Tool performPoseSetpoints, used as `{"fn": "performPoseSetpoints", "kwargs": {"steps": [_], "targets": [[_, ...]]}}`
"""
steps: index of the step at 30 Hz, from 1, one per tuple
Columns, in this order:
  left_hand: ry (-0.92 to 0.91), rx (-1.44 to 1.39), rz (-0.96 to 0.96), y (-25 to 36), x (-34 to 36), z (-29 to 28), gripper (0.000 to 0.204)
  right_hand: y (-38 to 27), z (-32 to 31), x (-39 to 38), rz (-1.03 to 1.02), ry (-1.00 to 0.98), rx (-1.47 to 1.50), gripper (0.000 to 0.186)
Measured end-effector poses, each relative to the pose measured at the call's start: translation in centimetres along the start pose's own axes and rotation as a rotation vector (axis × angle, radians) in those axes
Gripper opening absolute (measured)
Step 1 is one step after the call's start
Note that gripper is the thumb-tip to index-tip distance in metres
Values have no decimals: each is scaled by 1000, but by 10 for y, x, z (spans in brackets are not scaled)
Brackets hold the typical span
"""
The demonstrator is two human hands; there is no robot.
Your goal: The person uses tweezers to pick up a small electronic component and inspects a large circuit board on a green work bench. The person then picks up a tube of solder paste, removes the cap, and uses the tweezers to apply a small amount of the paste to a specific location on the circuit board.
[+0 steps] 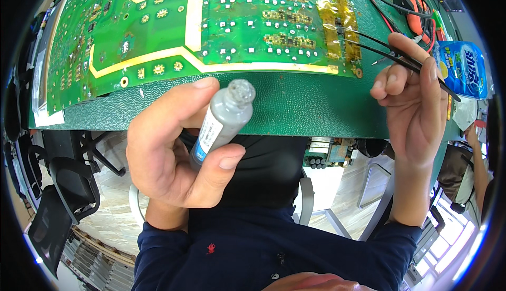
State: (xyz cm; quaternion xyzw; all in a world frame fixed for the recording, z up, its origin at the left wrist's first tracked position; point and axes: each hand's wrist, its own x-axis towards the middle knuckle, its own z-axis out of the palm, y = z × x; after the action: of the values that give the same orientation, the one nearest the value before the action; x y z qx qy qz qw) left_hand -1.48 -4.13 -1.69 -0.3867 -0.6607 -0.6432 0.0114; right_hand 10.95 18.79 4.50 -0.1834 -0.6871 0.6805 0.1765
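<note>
My left hand [162, 146] is closed round a small bottle [227, 113], thumb on one side and fingers on the other. The bottle is grey with a white and blue label, and its narrow neck tilts up toward the board. Black tweezers [382, 52] rest in my right hand [416, 104], pinched between thumb and fingers. Their two tips are apart and point left, over amber tape [334, 22] at the right end of a large green circuit board [142, 35]. Whether the tips touch the tape, I cannot tell.
The board lies on a green textured mat [295, 101]. Right of it are red and black cables [392, 6], an orange tool handle [412, 12] and a blue package [464, 70]. A black chair [63, 206] stands left of me. Another person's arm [477, 159] shows at far right.
</note>
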Motion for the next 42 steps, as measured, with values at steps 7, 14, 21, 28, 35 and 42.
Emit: {"fn": "performPoseSetpoints", "kwargs": {"steps": [7, 14, 21, 28, 35, 42], "targets": [[-8, 12, -1, 0, 0, -1, 58, 0, -5, 0, 6, 22, 46, 53], [23, 19, -22, 0, -2, 1, 60, -2, 4, 0, 6, 45, 2, 54], [22, 13, -28, 1, -1, 1, 60, 2, -1, 1, -172, -53, -204, 51], [1, 25, -17, 0, -2, -1, 59, 3, 1, 0, -226, -61, -298, 49], [1, 22, -8, -1, -2, -1, 59, 2, 0, 0, -244, -47, -313, 47], [16, 7, -20, 0, -2, 0, 60, 0, -2, 1, -254, -60, -272, 47]]}}
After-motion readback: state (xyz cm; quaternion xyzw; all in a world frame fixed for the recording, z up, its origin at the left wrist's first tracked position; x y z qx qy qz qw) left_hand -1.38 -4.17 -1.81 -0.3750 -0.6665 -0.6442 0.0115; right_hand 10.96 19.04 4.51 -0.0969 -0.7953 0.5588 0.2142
